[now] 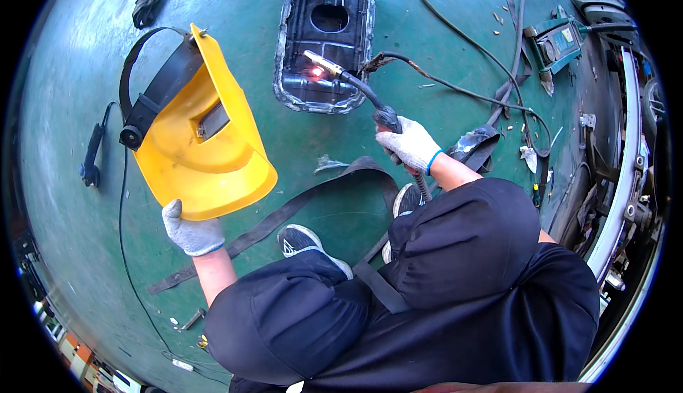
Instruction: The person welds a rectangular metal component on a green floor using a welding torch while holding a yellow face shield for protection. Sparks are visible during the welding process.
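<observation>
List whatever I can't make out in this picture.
In the head view:
Black metal pan: far end cut off by the top edge.
Left hand: some fingers hidden behind the yellow mask.
Pan surface under the red glow near the torch: lost in glare.
Right shoe: partly covered by the right trouser leg.

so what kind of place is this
Probably a repair or metalworking shop: the right hand holds a welding torch, the left hand a yellow welding mask, and a black metal pan lies on the green floor.
</observation>
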Motion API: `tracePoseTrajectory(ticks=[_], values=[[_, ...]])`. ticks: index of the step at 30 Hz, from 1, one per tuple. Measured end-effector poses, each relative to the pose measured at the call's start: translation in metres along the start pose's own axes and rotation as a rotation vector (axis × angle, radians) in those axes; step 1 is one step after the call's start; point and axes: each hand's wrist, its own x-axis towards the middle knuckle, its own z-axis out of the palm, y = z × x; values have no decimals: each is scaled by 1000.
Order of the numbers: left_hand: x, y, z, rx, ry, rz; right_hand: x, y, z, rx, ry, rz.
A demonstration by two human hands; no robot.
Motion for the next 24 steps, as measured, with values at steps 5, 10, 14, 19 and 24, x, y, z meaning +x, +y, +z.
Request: tracePoseTrajectory(ticks=[5, 10, 14, 19, 24], values=[[2, -9, 5, -30, -77, -41, -7, -6, 3, -85, 37, 33], [10, -19, 18, -29, -141, -80, -2, 2, 4, -77, 43, 15], [21, -39, 51, -4, -210, -140, -1, 5, 6, -45, 45, 10], [23, -63, 106, 82, -261, -119, -16, -16, 6, -10, 31, 64], [18, -58, 111, 108, -266, -129, -15, -20, 6, -58, 15, 53]])
